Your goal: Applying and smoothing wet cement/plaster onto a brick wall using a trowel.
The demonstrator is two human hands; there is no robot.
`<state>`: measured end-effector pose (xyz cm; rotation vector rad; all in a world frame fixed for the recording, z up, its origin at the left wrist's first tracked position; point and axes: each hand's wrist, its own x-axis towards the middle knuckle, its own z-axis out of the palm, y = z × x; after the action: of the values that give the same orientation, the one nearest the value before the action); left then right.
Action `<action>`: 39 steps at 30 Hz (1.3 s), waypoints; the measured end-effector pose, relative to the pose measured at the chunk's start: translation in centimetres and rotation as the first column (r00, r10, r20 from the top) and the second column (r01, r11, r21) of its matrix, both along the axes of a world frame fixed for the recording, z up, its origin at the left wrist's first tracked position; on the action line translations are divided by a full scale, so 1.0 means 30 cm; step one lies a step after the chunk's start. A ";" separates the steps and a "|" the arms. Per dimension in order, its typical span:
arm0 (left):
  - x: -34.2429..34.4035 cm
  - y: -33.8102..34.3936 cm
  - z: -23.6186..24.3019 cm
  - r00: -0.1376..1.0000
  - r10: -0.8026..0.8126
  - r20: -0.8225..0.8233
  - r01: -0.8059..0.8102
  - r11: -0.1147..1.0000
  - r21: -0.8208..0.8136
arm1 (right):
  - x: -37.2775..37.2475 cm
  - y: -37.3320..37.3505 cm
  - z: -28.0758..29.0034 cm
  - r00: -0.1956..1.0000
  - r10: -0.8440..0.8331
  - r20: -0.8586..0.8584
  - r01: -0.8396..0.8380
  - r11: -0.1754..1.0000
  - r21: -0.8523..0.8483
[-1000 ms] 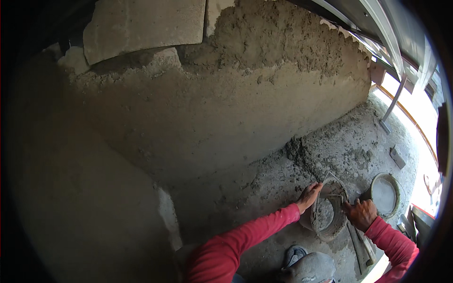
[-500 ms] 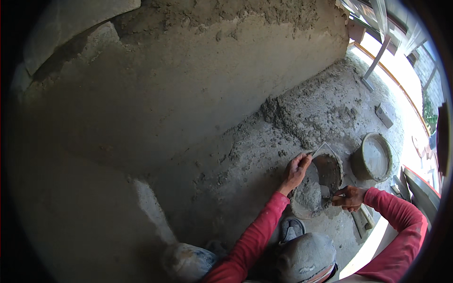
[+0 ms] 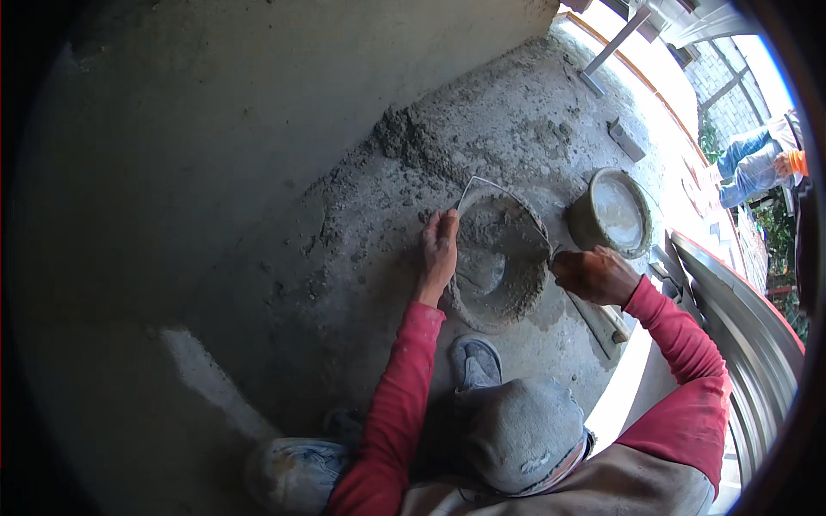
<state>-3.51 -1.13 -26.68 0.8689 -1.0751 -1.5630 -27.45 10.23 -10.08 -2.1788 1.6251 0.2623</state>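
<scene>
Plainly, left fingers hold a mortar-caked bucket at its rim.

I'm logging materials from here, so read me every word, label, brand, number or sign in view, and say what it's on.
None: no text is readable on the bucket in hand, the second bucket, the block or the corrugated sheet.
Anything on the far wall would be too small to read.

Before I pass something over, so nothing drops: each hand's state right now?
Left hand: closed on the left rim of the round, mortar-smeared grey bucket.
Right hand: closed by the bucket's right rim; what it grips cannot be told.
</scene>
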 end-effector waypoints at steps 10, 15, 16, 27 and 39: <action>-0.101 0.038 0.040 0.948 0.002 0.320 0.049 0.987 -0.151 | 0.163 0.114 -0.071 0.946 0.034 -0.323 -0.104 0.973 -0.204; -0.111 0.030 0.034 0.947 -0.015 0.320 0.064 0.988 -0.143 | 0.121 0.100 -0.042 0.899 0.041 -0.436 -0.133 0.974 -0.182; -0.111 0.026 0.033 0.950 -0.043 0.308 0.094 0.984 -0.153 | 0.126 0.085 -0.050 0.849 -0.068 -0.524 -0.140 0.927 -0.348; -0.051 0.007 0.047 0.980 0.003 0.199 0.013 0.997 -0.078 | 0.133 0.059 -0.076 0.820 0.064 -0.569 -0.370 0.816 -0.443; -0.036 0.015 0.043 0.987 -0.162 0.019 0.163 0.982 -0.100 | 0.021 -0.061 -0.110 0.812 -0.577 -0.088 0.419 0.471 0.776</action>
<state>-4.60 -0.66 -25.37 0.7364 -1.2478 -1.6237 -26.83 8.39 -13.38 -0.9746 1.5527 0.4529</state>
